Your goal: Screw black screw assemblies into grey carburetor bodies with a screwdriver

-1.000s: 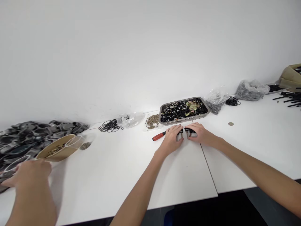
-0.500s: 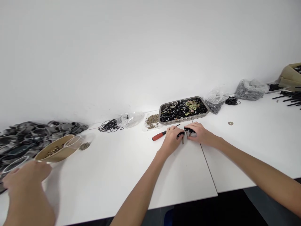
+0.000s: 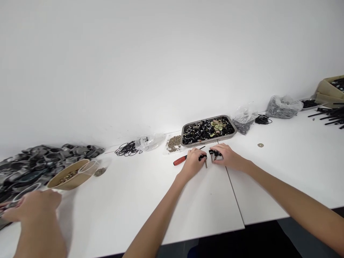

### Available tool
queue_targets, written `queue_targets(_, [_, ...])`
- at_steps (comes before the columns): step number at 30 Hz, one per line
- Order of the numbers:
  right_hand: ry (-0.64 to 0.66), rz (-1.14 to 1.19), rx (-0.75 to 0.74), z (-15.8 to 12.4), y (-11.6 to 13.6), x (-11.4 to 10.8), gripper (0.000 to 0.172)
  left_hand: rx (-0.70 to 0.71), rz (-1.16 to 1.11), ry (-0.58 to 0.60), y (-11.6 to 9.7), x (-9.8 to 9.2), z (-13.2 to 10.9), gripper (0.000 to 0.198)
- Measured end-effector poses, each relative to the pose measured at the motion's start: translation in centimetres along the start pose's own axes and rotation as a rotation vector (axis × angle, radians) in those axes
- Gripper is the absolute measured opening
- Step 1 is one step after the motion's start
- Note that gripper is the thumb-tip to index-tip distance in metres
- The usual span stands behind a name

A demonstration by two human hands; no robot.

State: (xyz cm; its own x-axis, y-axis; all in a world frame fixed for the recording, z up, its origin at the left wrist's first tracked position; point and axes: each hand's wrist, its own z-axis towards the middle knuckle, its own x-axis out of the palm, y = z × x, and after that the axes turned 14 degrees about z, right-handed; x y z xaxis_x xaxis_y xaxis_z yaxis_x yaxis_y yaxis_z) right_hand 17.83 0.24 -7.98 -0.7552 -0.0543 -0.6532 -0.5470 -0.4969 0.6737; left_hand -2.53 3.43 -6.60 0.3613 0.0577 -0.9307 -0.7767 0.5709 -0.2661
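Observation:
My left hand (image 3: 190, 164) is closed around a small black part with a metal screw (image 3: 206, 163) pointing down from it. Just to the right, my right hand (image 3: 228, 157) pinches another black part with a metal pin (image 3: 211, 157). A narrow gap separates the two parts, low over the white table. A screwdriver (image 3: 179, 160) with a red handle lies beside my left hand, its shaft partly hidden behind the fingers. Behind both hands stands a metal tray (image 3: 209, 141) of black parts, screws and greenish discs.
A co-worker's hand (image 3: 37, 206) is at the left, near a tan container (image 3: 72, 183) and a pile of grey-black parts (image 3: 53, 157). Small brass pieces (image 3: 174, 142), black cord (image 3: 128, 148) and plastic bags (image 3: 284, 107) line the wall. One disc (image 3: 260, 145) lies at the right.
My hands have moved slightly apart, widening the gap between the two black parts. The view has shifted a little. At the left, the co-worker's hand has moved slightly.

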Motion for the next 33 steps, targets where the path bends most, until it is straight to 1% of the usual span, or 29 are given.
queue_targets(4, [0.003, -0.102, 0.092, 0.0, 0.0, -0.8, 0.056, 0.052, 0.02, 0.014, 0.3, 0.1, 1.2, 0.016])
queue_targets(7, [0.042, -0.176, 0.151, 0.0, 0.3, -1.2, 0.05, 0.079, 0.025, 0.032, 0.7, 0.1, 1.9, 0.016])
queue_targets(10, [0.06, -0.228, 0.156, -0.1, 0.5, -1.2, 0.044, 0.083, 0.062, 0.054, 1.2, 0.1, 2.3, 0.015])
queue_targets(13, [0.042, -0.254, 0.131, -0.1, 0.5, -1.0, 0.042, 0.075, 0.106, 0.057, 1.5, 0.0, 2.3, 0.016])
queue_targets(17, [0.043, -0.267, 0.106, -0.2, -0.1, -0.5, 0.036, 0.084, 0.101, 0.049, 1.5, 0.1, 2.1, 0.014])
queue_targets(22, [0.039, -0.278, 0.08, -0.2, -0.6, -0.1, 0.034, 0.073, 0.053, -0.006, 1.1, 0.3, 1.7, 0.013])
queue_targets(25, [0.014, -0.288, 0.106, -0.2, -0.4, -0.1, 0.038, 0.072, 0.047, -0.013, 0.7, 0.2, 1.5, 0.018])
queue_targets(27, [-0.011, -0.286, 0.142, -0.2, -0.2, -0.1, 0.041, 0.099, 0.082, 0.008, 0.5, 0.0, 1.5, 0.021])
queue_targets(29, [-0.036, -0.271, 0.18, -0.2, -0.1, -0.1, 0.042, 0.136, 0.12, 0.026, 0.4, -0.2, 1.5, 0.022])
queue_targets(31, [-0.057, -0.244, 0.2, -0.2, -0.1, -0.1, 0.036, 0.143, 0.12, 0.024, 0.3, -0.3, 1.5, 0.022])
queue_targets(33, [-0.071, -0.209, 0.2, -0.1, -0.2, 0.0, 0.027, 0.118, 0.08, 0.015, 0.4, -0.2, 1.4, 0.023])
